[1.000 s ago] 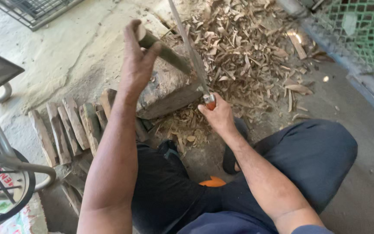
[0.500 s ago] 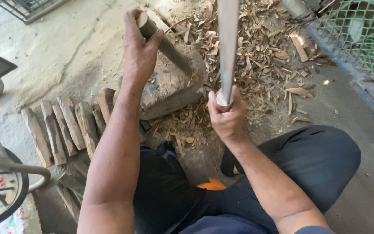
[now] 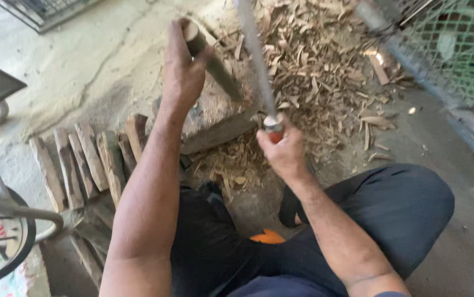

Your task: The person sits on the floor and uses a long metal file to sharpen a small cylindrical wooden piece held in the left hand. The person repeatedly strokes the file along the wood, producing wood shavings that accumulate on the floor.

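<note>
1. A rough, pale concrete floor (image 3: 83, 71) carries everything here, dusty and stained.
2. A stone chopping block (image 3: 215, 118) sits directly on it, near the middle.
3. Wood chips and shavings (image 3: 314, 60) lie thick on the floor behind and right of the block, with more scattered at its front edge.
4. A row of split wood pieces (image 3: 83, 162) lies side by side on the floor just left of the block.
5. A small orange object (image 3: 268, 237) rests on the floor between the person's legs.

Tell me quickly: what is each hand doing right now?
Left hand: closed around a wooden stick.
Right hand: closed on a long blade's handle.
</note>
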Motion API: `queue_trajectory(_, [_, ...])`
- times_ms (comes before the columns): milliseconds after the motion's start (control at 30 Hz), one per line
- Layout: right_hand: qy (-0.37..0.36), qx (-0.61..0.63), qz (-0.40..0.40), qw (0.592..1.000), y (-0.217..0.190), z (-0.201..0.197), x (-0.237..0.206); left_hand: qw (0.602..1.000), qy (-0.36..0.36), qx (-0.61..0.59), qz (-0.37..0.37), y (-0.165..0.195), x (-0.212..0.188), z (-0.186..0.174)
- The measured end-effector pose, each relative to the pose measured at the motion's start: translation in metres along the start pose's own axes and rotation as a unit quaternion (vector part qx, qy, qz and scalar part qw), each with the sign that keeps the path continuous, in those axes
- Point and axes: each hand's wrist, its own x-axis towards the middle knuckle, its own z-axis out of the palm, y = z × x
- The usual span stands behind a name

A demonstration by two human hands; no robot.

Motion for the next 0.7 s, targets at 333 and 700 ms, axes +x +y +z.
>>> queue_trajectory(333, [-0.059,0.077,0.109,0.989,0.048,0.045,0.01,0.999,-0.006,0.005,0.031,0.009,-0.003,-0.007])
queue_trajectory(700, [0.079,0.01,-0.085,0.993,-0.002,0.004,0.0,0.999,-0.008,-0.033,0.041,-0.002,-0.004,0.004])
